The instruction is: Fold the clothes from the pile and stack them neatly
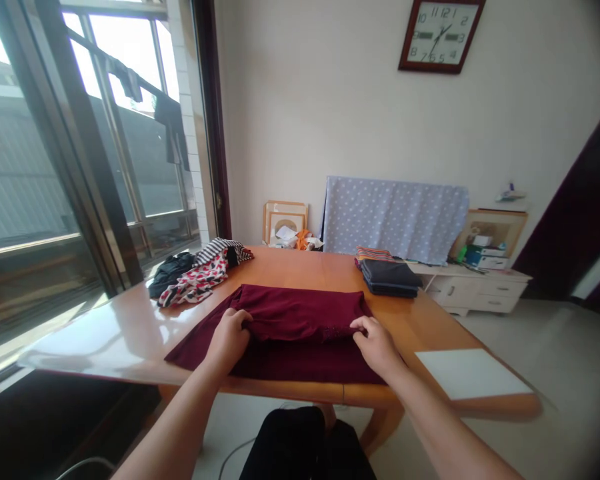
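A dark red garment point(300, 310) lies spread on the wooden table, its upper layer folded partway over the lower one. I cannot make out which kind of garment it is. My left hand point(231, 337) pinches the left end of the folded layer's near edge. At the right end of that same edge, my right hand point(375, 341) grips the cloth between thumb and fingers. The edge between both hands is slightly lifted, with the lower layer showing beneath it toward me.
Rumpled clothes point(197, 273) are heaped at the table's far left. Folded dark clothes point(390, 275) are stacked at the far right beside striped cloth point(374, 253). A white sheet point(473, 373) lies near the right edge of the table point(300, 261). Behind stands a low cabinet point(485, 293).
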A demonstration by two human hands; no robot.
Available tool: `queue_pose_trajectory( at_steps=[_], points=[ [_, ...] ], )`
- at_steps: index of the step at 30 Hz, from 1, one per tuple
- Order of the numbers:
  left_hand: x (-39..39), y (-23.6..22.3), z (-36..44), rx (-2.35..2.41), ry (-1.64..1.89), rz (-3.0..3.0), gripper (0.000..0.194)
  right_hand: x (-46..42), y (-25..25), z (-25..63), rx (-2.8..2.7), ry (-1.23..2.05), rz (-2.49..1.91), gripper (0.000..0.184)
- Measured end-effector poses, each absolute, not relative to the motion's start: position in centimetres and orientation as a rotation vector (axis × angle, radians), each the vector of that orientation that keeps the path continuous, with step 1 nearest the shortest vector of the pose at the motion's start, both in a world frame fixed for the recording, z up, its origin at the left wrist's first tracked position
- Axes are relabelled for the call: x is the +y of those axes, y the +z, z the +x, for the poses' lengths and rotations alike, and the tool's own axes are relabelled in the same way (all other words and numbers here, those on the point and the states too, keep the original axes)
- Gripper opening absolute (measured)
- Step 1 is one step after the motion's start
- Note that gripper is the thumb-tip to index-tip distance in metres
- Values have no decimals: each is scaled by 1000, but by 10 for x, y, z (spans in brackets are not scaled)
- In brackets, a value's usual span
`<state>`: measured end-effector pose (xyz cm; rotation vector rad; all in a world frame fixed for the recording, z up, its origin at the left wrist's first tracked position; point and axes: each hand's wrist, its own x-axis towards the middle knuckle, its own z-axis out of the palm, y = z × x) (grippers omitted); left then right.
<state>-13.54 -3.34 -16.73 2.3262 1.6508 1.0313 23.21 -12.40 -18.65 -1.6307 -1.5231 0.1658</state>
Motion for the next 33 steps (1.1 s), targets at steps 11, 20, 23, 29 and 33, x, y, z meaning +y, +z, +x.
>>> queue_pose_trajectory(
  at_steps=[11,20,23,29,33],
  points=[
    [-80,-169,-155,1680,873,2396,37,-183,-177,213,-1665,21,-1782,25],
    [-107,-160,-156,1756,788,2525,37,-204,-178,202,-1780,-180,-1886,43],
    [-117,-158,-146,1715,835,2549,34,-197,-184,194,-1846,-166,-1813,46],
    [-123,-159,-142,1579,871,2569,24,-193,-183,186,-1813,-104,-1762,28],
    [-125,-157,-147,1545,861,2581,16,-203,-180,187,-1822,-96,-1739,24]
  ],
)
